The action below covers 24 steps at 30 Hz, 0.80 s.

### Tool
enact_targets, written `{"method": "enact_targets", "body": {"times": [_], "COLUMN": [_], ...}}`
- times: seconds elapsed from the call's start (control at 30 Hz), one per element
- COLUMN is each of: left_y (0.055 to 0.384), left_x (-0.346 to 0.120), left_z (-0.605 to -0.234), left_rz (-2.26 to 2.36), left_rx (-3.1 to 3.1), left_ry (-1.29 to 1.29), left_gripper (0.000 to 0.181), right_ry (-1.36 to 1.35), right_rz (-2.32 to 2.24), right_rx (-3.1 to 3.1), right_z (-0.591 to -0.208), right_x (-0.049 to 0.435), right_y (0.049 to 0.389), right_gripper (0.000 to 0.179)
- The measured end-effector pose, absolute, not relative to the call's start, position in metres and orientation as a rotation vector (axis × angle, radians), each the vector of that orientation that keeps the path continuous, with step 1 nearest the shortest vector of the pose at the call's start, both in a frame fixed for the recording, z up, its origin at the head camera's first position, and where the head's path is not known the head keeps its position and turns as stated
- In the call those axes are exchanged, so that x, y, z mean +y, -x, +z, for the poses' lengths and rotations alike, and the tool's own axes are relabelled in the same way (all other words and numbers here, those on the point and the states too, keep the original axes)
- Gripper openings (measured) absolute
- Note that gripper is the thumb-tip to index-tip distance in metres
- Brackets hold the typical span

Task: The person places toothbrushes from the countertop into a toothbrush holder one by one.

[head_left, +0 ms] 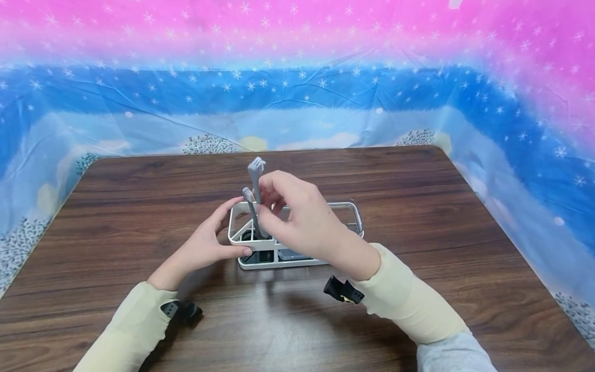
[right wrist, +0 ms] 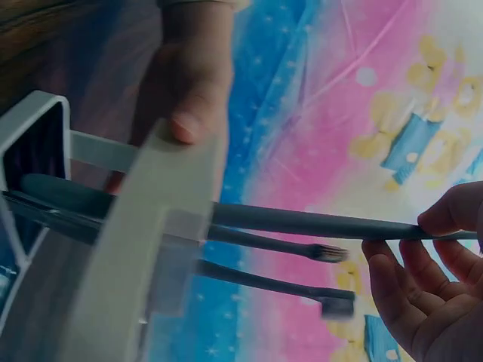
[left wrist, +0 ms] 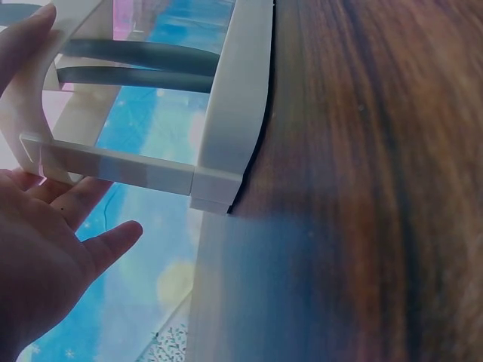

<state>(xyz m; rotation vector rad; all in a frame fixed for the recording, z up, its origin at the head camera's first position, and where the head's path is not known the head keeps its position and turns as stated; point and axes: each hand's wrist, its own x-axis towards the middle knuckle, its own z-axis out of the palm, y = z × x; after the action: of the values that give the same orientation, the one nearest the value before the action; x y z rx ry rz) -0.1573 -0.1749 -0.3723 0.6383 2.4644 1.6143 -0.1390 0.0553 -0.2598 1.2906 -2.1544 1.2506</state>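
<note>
A white toothbrush holder (head_left: 299,262) with an open frame stands on the table, and my left hand (head_left: 206,243) grips its left end, thumb in front and fingers behind. My right hand (head_left: 307,217) is above the holder, pinching a grey toothbrush (right wrist: 317,224) between thumb and fingertips near its upper end. That brush is upright, its thick lower end inside the holder. Two more grey toothbrushes stand beside it in the right wrist view, one with a bristled head (right wrist: 330,253), the other with a squarer head (right wrist: 337,305). Grey handles (left wrist: 143,54) show through the frame in the left wrist view.
The holder stands on a dark wood-grain table (head_left: 418,310). A patterned pink and blue cloth (head_left: 297,98) hangs behind the table and along its sides. Black straps (head_left: 344,290) with small devices are on both wrists, over pale sleeves.
</note>
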Motion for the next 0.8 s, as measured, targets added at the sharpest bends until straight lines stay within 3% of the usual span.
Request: {"method": "enact_targets", "body": {"times": [0.8], "left_y": [0.158], "left_x": [-0.176], "left_z": [-0.374], "left_rz": [1.608], "left_rx": [2.459], "left_ry": [-0.655], "left_gripper": [0.095], "right_ry": [-1.288], "right_rz": [0.894], "right_rx": [-2.393], "right_z": [-0.314], "right_x": [0.049], "right_y": [0.143], "right_gripper": [0.008]}}
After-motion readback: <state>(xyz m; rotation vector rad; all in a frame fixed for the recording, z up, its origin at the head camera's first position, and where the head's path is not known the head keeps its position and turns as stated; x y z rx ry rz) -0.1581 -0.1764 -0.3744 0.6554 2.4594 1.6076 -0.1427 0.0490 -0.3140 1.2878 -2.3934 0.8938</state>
